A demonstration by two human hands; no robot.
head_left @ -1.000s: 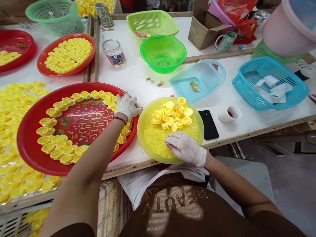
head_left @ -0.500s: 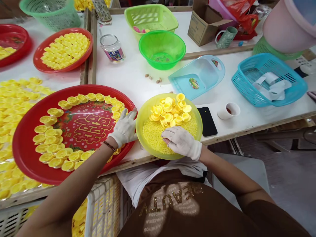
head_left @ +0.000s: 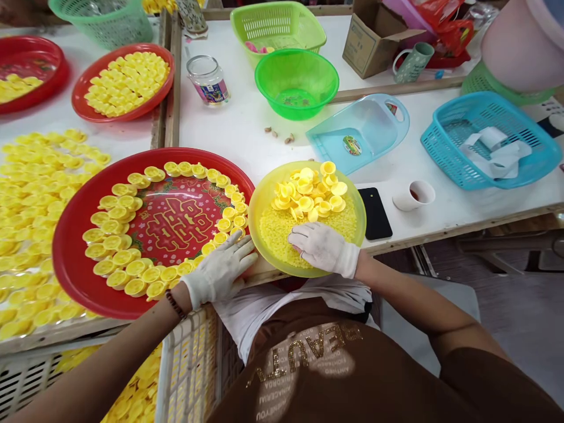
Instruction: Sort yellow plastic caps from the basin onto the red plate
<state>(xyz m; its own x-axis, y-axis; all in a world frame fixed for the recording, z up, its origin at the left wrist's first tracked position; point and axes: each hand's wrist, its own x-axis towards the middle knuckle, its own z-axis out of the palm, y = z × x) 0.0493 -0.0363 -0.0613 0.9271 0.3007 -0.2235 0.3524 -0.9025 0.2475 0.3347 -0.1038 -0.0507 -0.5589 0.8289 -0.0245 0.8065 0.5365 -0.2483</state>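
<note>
My left hand [head_left: 221,269], in a white glove, lies with fingers stretched out over the near right edge of a big red tray [head_left: 77,276], close to the yellow bowl. Small yellow plastic cups [head_left: 124,257] form a ring inside the tray around its printed middle. My right hand [head_left: 321,245], also gloved, is in the yellow bowl [head_left: 362,214]. Its fingers are curled together down onto small yellow pellets [head_left: 279,241]; what they grip, if anything, is hidden. Loose yellow cups [head_left: 311,191] are heaped on the pellets at the bowl's far side.
A black phone [head_left: 374,213] and a paper cup [head_left: 413,195] of dark liquid stand right of the bowl. Behind are a blue dustpan [head_left: 363,132], green basin [head_left: 296,82], glass jar [head_left: 208,80] and blue basket [head_left: 489,144]. More yellow cups [head_left: 26,229] cover the left table.
My left hand has drawn back from the tray's right rim toward its near edge. The red tray has shifted right and seems slightly turned. My right hand stays in the bowl.
</note>
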